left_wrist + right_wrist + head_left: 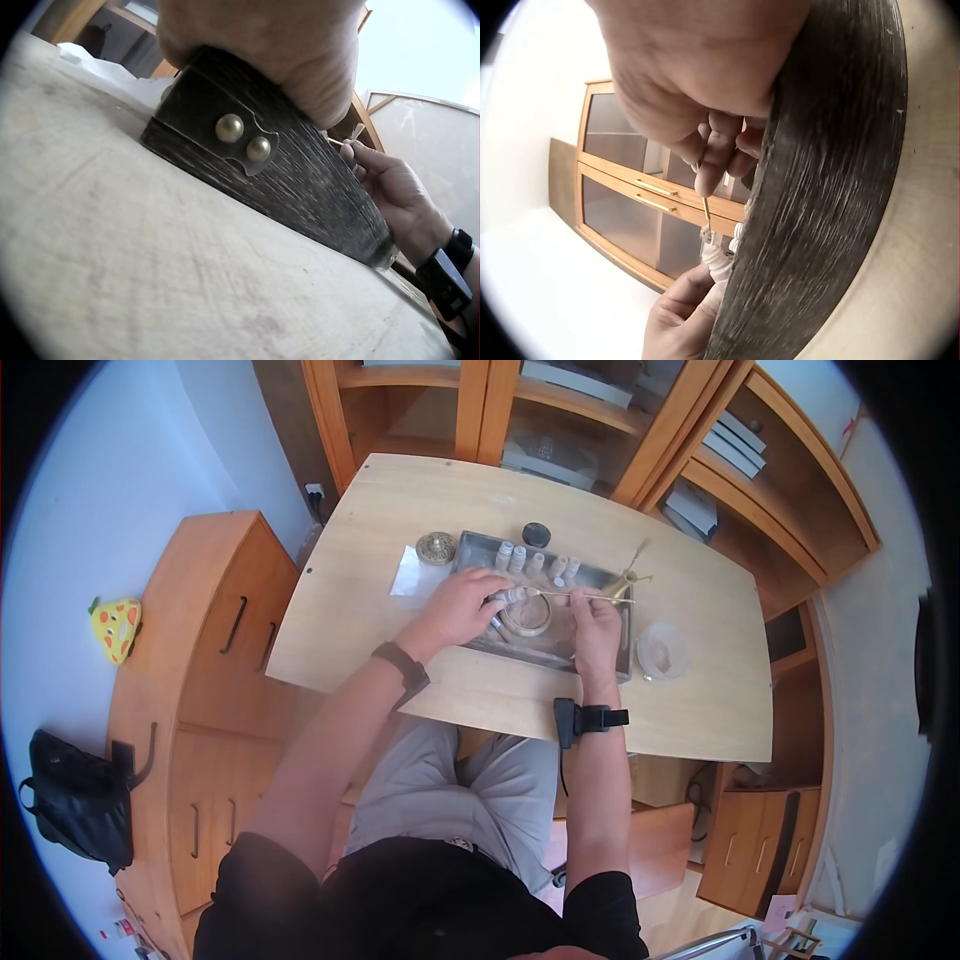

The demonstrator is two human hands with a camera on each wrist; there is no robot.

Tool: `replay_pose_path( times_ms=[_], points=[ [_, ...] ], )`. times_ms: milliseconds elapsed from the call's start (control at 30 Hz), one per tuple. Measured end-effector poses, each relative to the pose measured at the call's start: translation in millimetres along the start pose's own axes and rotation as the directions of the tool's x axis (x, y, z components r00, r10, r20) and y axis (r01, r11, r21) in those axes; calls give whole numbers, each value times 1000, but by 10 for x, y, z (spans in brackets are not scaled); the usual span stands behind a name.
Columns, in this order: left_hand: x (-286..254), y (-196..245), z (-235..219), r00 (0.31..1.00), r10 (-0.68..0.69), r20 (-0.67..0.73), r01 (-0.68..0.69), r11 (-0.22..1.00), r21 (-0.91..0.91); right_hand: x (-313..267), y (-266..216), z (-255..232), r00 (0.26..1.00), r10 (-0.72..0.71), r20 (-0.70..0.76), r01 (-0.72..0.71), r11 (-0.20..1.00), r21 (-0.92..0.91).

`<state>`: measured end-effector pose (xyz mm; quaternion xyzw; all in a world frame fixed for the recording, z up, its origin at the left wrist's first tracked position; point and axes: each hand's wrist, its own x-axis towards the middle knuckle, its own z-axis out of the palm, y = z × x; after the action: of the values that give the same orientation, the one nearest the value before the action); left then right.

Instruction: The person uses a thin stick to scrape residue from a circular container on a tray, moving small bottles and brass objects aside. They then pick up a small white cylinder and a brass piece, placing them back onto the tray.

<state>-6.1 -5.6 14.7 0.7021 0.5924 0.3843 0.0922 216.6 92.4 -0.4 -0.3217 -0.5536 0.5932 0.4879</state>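
Note:
My left hand (462,608) grips a small pale bottle (514,596), tipped with its mouth toward the right, over a dark wooden tray (530,654). In the right hand (597,635) I pinch a thin brass-coloured stick (585,596). The right wrist view shows the end of the stick (707,214) right at the mouth of the bottle (717,262). Below the hands a round bowl (546,624) with powdery contents sits in the tray. Several small pale bottles (518,558) stand along the tray's back side.
A brass vase (619,587) holding slim tools stands at the tray's right end. Beyond it lies a clear bowl (660,655). A patterned brass lid (435,548) and white paper (412,575) lie left of the tray; a dark round piece (536,534) is behind it.

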Motion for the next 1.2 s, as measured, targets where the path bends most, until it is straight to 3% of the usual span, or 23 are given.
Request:
replay_pose_path(
  times_ms=[100, 300, 400, 500, 600, 700, 800, 900, 1000, 1200],
  points=[
    [3, 3, -2, 1000, -4, -1, 4, 1000, -7, -13, -26, 28, 997, -65, 33, 69, 989, -135],
    [6, -4, -5, 1000, -3, -2, 3, 1000, -5, -36, -62, 27, 994, -1, 109, 11, 996, -87],
    [6, -1, -11, 1000, -10, -1, 10, 1000, -13, -5, 18, -35, 998, -22, 61, 24, 999, -34],
    [-4, -30, 12, 1000, 7, -17, -7, 1000, -6, 27, 69, -28, 999, -17, -30, 13, 993, -120],
    [2, -39, 16, 1000, 14, -23, -14, 1000, 6, 1, 27, 23, 998, 3, 56, 23, 892, -452],
    [-5, -38, 24, 1000, 14, -27, -14, 1000, 10, 9, 44, 60, 990, -109, 87, 137, 888, -438],
    [-10, -37, 22, 999, 16, -33, -15, 1000, 9, 25, 57, 29, 995, -14, 99, 59, 882, -468],
    [-6, -30, 17, 1000, 12, -28, -12, 1000, 4, 14, 63, 27, 992, 55, 113, -10, 932, -362],
    [-9, -13, 1, 1000, 5, -19, -5, 1000, 5, 15, 61, 24, 991, 32, 130, 7, 958, -288],
    [-9, 10, -9, 1000, -4, -14, 4, 1000, 11, -13, -79, -16, 992, 121, 34, -107, 955, -277]
  ],
)
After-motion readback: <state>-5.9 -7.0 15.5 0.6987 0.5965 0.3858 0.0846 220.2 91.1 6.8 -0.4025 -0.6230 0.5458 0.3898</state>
